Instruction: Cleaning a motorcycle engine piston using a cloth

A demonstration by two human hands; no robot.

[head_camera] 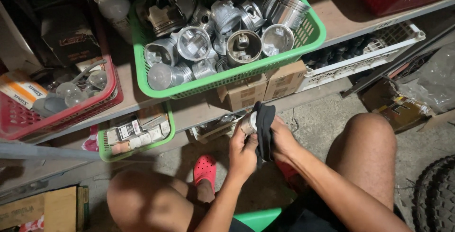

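While the big green plastic basket (310, 35) full of grey metal pistons (222, 38) sits on the wooden shelf (346, 19) above, both hands work low, between the knees. A black cloth (264, 132) hangs between them, and the right hand (283, 139) presses it with closed fingers from the right side. The left hand (242, 152) grips a small silver metal piston (247, 122), which stands just above its fingers, and the piston's long axis points up and left, toward the shelf. The cloth covers the piston's right side, so both hands are equally near it.
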